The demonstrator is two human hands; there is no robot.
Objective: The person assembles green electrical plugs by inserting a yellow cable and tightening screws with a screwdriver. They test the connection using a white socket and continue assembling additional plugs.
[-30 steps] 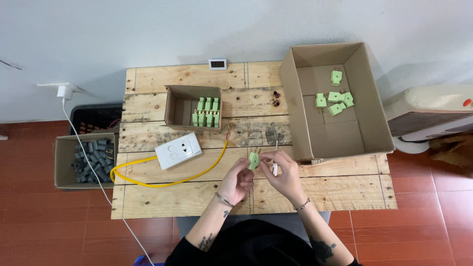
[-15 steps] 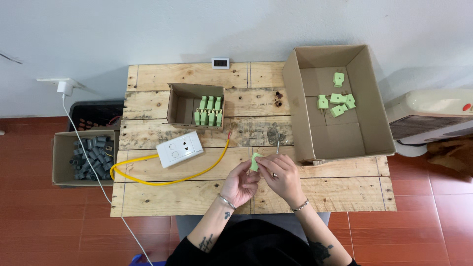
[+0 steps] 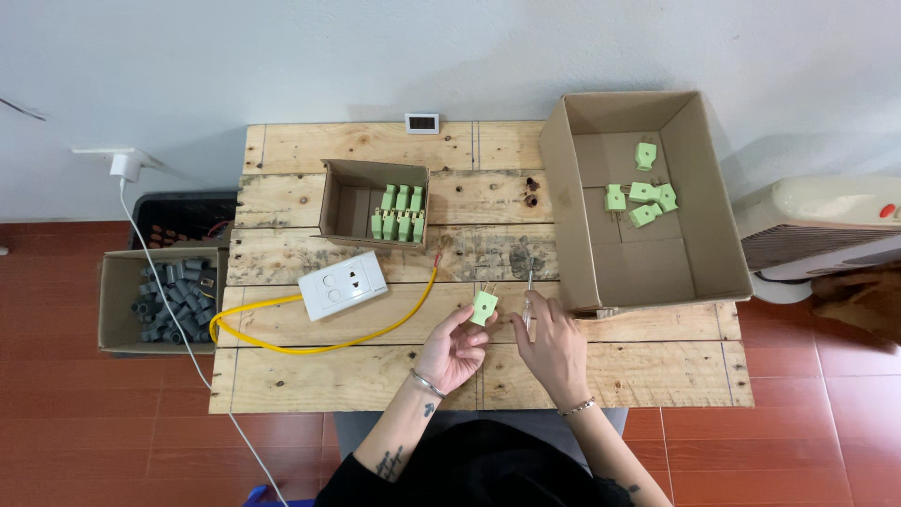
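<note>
My left hand (image 3: 451,349) pinches a small light-green plug (image 3: 483,306) with thin metal prongs, held just above the wooden table (image 3: 310,380). My right hand (image 3: 554,345) sits beside it to the right and grips a slim screwdriver (image 3: 528,293) whose shaft points away from me. The two hands are a little apart. A white socket box (image 3: 343,284) with a yellow cable (image 3: 319,347) lies to the left of my left hand.
A small cardboard box (image 3: 340,199) holds rows of green plugs (image 3: 398,213). A large cardboard box (image 3: 690,253) at right holds several loose green plugs (image 3: 641,192). A box of grey parts (image 3: 174,299) stands on the floor at left. A heater (image 3: 821,223) stands at right.
My hands have moved slightly apart; the green plug now sits in my left hand alone, and my right hand has drawn the screwdriver off to the right.
</note>
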